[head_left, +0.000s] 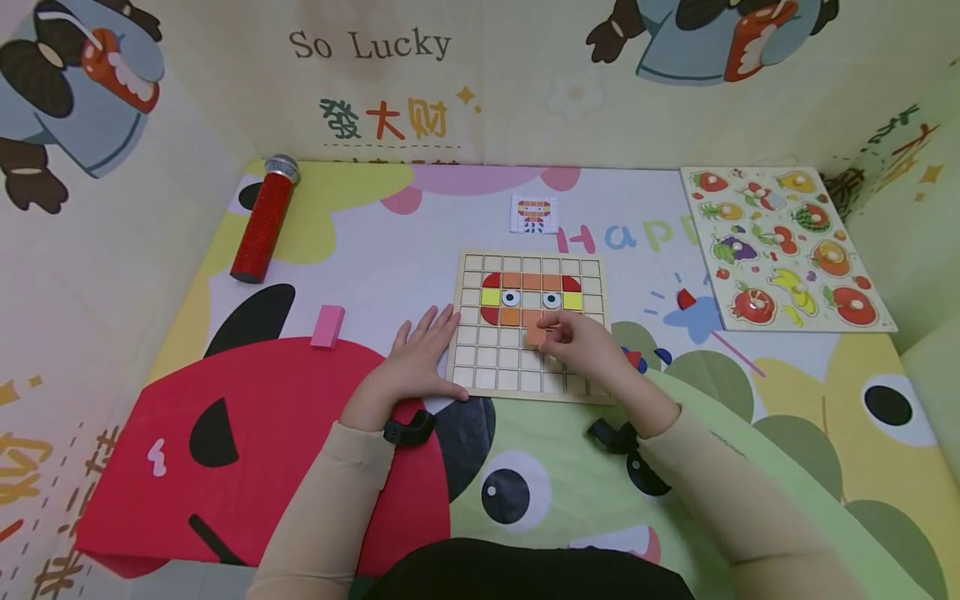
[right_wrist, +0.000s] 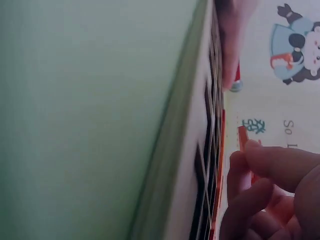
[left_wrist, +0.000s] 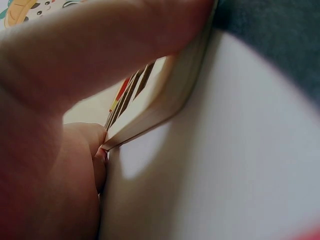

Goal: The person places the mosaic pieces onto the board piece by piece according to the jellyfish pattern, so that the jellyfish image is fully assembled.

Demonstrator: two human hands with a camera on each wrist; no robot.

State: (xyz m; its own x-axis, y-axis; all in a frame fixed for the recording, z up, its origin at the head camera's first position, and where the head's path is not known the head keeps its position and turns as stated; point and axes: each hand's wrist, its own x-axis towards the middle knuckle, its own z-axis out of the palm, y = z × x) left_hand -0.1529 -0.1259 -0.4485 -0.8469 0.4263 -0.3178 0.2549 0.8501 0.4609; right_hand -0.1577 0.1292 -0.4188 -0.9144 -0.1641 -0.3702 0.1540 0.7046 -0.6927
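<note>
A wooden grid board (head_left: 487,382) lies on the table, with red, orange and yellow tiles and two eye tiles in its upper rows. My right hand (head_left: 581,343) is over the board's middle. Its thumb and index finger pinch an orange tile (right_wrist: 243,134), held on edge in the right wrist view. My left hand (head_left: 416,367) rests at the board's left side, fingers spread and straight. In the left wrist view its thumb (left_wrist: 110,47) lies across the board's near corner.
A small pattern card (head_left: 534,214) lies behind the board. To the left are a pink block (head_left: 327,327) and a red microphone (head_left: 262,221). A fruit puzzle board (head_left: 787,250) is at the right. Loose pieces, including a red tile (head_left: 686,299) and a blue tile (head_left: 663,356), lie between.
</note>
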